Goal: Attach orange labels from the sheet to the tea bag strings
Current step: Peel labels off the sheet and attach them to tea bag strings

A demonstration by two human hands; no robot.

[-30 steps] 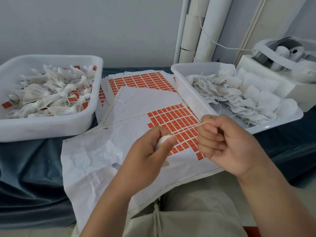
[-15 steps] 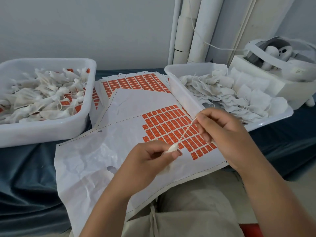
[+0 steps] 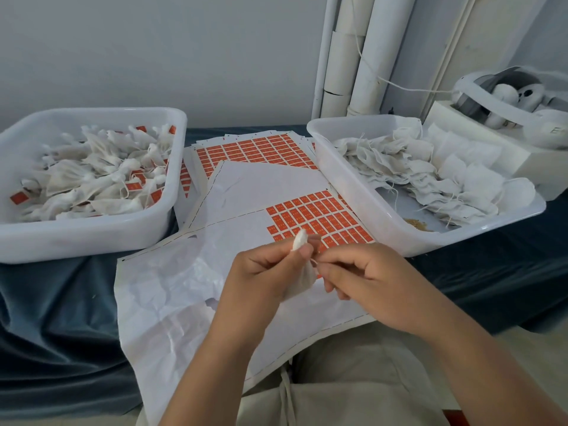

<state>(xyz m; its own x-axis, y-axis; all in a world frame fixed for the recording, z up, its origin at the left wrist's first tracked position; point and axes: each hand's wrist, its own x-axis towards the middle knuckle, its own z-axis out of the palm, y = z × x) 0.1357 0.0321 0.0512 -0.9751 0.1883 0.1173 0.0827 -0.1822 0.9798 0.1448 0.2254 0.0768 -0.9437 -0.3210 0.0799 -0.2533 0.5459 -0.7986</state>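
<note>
Head view: tea bag [image 3: 302, 276], white, top gathered into a tuft, limp body hanging below; frame centre, over the label sheet.
Left hand [image 3: 264, 272]: pinches the bag's neck.
Right hand [image 3: 362, 281]: fingertips pinch the string [image 3: 314, 262], at the bag's 3 o'clock.
Label sheet [image 3: 319, 219]: orange labels blocked at its 2 o'clock; bare white backing elsewhere.
Left tub [image 3: 92, 238]: 10 o'clock, labelled bags.
Right tub [image 3: 362, 207]: 2 o'clock, unlabelled bags.
</note>
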